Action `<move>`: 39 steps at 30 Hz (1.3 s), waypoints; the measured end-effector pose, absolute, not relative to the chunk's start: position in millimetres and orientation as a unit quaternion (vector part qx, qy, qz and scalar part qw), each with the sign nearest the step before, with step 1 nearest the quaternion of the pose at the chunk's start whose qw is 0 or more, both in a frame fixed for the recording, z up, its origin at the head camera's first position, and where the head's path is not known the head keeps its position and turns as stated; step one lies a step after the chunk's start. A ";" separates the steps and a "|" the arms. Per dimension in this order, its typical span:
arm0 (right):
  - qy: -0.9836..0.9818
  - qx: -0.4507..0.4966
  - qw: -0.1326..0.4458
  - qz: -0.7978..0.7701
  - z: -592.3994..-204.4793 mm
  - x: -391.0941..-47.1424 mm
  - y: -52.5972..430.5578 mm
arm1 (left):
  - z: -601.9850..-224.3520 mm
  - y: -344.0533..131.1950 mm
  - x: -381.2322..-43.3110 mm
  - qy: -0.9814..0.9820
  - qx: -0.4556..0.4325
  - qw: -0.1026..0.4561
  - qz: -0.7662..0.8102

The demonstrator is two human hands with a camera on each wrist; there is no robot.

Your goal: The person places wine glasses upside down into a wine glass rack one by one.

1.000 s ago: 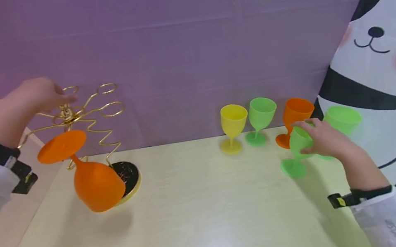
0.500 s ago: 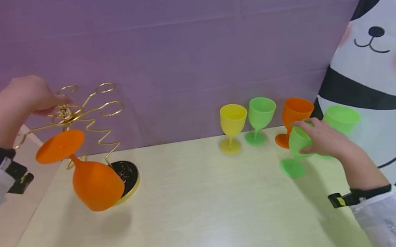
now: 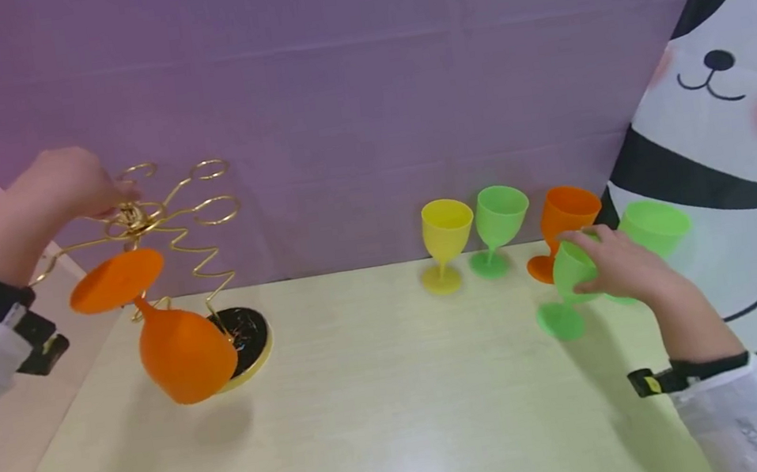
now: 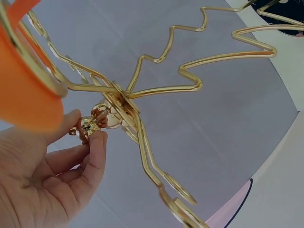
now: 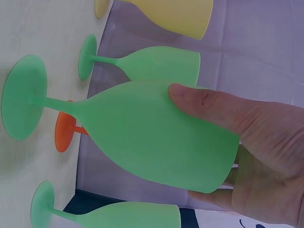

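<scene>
At the left, a gold wire glass rack (image 3: 201, 251) with looped arms rises from a round black base (image 3: 248, 339). An orange goblet (image 3: 186, 357) hangs upside down from one of its arms. My left hand (image 3: 73, 184) pinches the gold knob (image 4: 88, 127) at the rack's top between thumb and fingers. Over on the right, my right hand (image 3: 615, 261) grips the bowl of an upright green goblet (image 5: 142, 128), thumb on one side and fingers behind. Its foot is close over the table, and the palm hides part of the bowl.
Behind the right hand stand a yellow goblet (image 3: 447, 231), a green goblet (image 3: 501, 216), an orange goblet (image 3: 568, 213) and another green goblet (image 3: 656, 227). A purple backdrop (image 3: 334, 114) rises along the back of the pale table (image 3: 371, 396); a panda print (image 3: 711, 144) stands at the right.
My left hand and the rack's top shifted slightly left, then back right. The right hand keeps its grip on the green goblet in the same place.
</scene>
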State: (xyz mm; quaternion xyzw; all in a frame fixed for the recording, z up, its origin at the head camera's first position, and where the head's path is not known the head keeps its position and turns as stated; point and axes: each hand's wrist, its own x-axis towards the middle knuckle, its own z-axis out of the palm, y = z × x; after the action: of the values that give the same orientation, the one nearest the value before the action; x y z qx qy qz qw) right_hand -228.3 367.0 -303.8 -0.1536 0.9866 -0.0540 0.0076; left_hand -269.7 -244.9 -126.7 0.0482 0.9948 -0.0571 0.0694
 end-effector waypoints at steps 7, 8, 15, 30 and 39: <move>0.986 -0.155 0.002 -0.055 -305.8 -229.1 367.5 | -128.5 -238.9 -272.2 0.991 0.086 0.052 -0.082; 0.986 -0.155 0.002 -0.055 -306.1 -229.1 367.4 | -128.8 -238.0 -272.8 0.991 0.093 0.051 -0.086; 0.986 -0.158 0.005 -0.058 -306.4 -229.4 366.0 | -129.2 -233.9 -277.7 0.984 0.118 0.061 -0.116; 0.987 -0.153 0.006 -0.054 -305.2 -231.9 362.4 | -126.9 -230.9 -274.3 0.983 0.146 0.058 -0.094; 0.986 -0.154 0.016 -0.058 -304.0 -233.3 362.8 | -129.7 -228.9 -276.5 0.986 0.135 0.065 -0.076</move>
State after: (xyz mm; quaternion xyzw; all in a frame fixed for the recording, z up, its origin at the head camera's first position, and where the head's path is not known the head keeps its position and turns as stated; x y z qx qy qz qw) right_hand -233.3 362.8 -304.0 -0.1541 0.9862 -0.0580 0.0164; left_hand -276.5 -228.9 -129.7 0.1347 0.9858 -0.0758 0.0650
